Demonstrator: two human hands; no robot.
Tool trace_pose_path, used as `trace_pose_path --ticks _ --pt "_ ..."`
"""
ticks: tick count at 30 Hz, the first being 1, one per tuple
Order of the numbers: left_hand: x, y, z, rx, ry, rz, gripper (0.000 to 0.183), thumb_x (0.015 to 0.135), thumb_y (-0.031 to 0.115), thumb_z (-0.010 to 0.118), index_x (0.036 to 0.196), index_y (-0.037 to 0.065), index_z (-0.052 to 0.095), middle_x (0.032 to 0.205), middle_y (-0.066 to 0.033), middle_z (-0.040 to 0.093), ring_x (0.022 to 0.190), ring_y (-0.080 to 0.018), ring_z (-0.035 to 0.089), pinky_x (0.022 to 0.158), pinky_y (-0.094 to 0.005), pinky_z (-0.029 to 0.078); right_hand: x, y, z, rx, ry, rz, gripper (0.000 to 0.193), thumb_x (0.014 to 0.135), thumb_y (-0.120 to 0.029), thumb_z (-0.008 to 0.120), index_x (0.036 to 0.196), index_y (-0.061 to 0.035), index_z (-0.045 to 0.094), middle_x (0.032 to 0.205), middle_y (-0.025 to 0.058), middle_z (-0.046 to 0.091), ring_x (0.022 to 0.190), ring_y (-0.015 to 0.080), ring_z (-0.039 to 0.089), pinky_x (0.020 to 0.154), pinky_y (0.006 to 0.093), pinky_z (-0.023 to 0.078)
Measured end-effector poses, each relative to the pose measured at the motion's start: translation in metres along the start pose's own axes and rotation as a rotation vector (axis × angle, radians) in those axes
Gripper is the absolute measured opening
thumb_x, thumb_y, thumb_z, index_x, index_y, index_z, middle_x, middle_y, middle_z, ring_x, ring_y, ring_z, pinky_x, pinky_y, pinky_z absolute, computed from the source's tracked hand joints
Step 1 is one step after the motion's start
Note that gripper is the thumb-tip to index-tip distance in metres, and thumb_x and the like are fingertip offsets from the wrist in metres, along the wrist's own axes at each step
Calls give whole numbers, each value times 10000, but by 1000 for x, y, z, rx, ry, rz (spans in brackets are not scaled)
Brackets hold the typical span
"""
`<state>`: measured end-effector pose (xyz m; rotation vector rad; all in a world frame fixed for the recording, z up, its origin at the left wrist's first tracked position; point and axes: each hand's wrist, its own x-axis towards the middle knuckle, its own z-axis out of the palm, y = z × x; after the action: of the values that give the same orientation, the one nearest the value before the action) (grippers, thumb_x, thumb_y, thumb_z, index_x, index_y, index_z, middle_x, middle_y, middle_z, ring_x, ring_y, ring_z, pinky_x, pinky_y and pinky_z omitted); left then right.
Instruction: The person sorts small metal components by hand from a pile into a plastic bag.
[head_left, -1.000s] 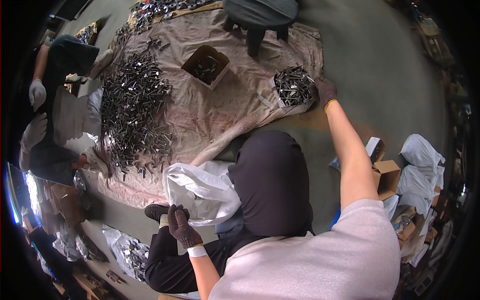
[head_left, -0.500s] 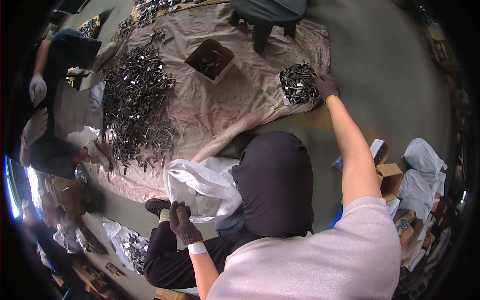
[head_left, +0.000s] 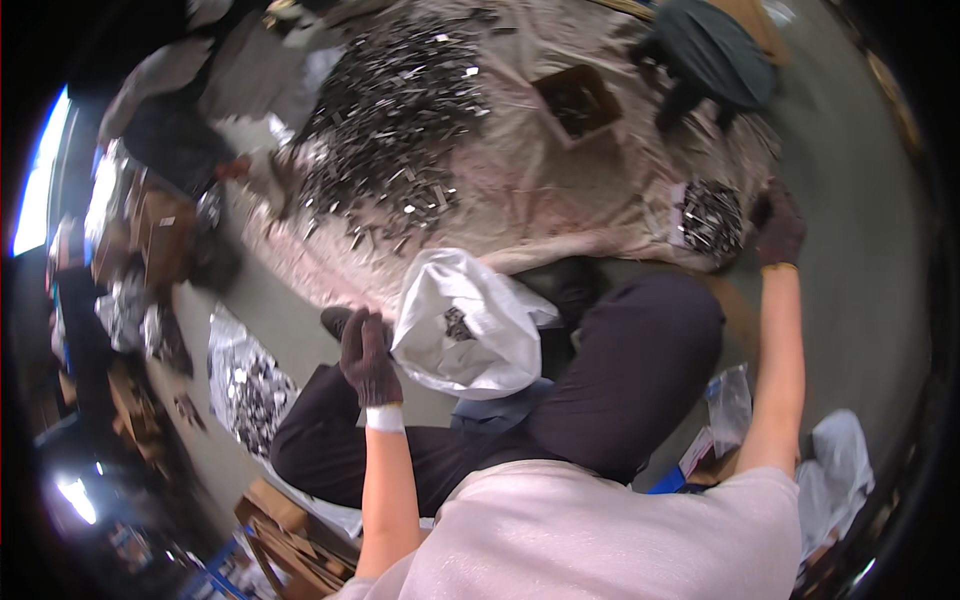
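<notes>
A white woven sack [head_left: 425, 290] stands between my legs, its mouth wide and a small heap of metal pieces [head_left: 458, 324] inside. Beside its left rim is my left hand [head_left: 368, 362] in a dark knit glove, fingers stretched upward and apart; whether the thumb touches the rim is unclear. My right arm reaches far forward and right. At the right side of a small white box [head_left: 678, 215] full of short metal parts [head_left: 712, 216] is my gloved right hand [head_left: 779, 228]. Motion blur hides whether its fingers grip the box.
A large pile of metal parts [head_left: 390, 130] covers the left of a stained cloth [head_left: 560, 215]. A cardboard box [head_left: 605, 110] and a dark green stool [head_left: 712, 60] stand on it. Clear bags, cartons and a co-worker's leg [head_left: 180, 140] lie around the edges.
The view has turned, shifting the cloth and its boxes rightward. The sack's mouth now faces up and shows its contents. My left hand's fingers have straightened; my right hand stays beside the box.
</notes>
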<state>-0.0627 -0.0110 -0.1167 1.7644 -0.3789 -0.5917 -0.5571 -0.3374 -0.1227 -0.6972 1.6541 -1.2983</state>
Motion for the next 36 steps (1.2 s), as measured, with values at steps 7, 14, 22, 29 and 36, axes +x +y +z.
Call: trace_pose_path --ticks 7,14,22,29,36 --pt "85 -22 -21 121 163 -50 326 914 128 624 1193 -40 628 1086 -125 680 978 -194 636 879 -306 500 -144 -103 143 -219 -783 -410 203 937 -151 646 1090 -23 684 853 -6 652 752 85 597 676 239 480" --pt "131 -82 5 610 -167 -85 392 876 238 639 1224 59 632 1175 -153 676 1063 -263 658 928 -333 490 -238 -104 219 -1116 -1488 -892 302 797 -143 711 1085 -64 667 923 127 687 812 295 667 726 385 522" --pt "214 -123 65 1302 -653 604 403 863 183 570 1263 228 575 1434 -75 479 1345 -295 410 1084 -460 352 -260 -81 244 -1339 -1367 -716 382 751 -269 732 1075 -78 663 867 145 669 800 355 651 690 450 511" --pt "281 -161 138 1298 -1150 913 467 952 347 445 1407 243 466 1533 -53 369 1411 -257 313 1183 -480 161 -233 -76 263 -1368 -1249 -606 425 699 -245 765 1075 -77 659 877 147 672 817 357 650 704 454 512" --pt "283 -153 151 1250 -1047 790 580 855 337 534 1411 203 441 1483 -93 404 1374 -291 377 1080 -550 334 -226 -89 272 -1302 -1383 -585 507 657 -266 795 1109 -91 646 885 132 674 824 350 651 711 458 515"
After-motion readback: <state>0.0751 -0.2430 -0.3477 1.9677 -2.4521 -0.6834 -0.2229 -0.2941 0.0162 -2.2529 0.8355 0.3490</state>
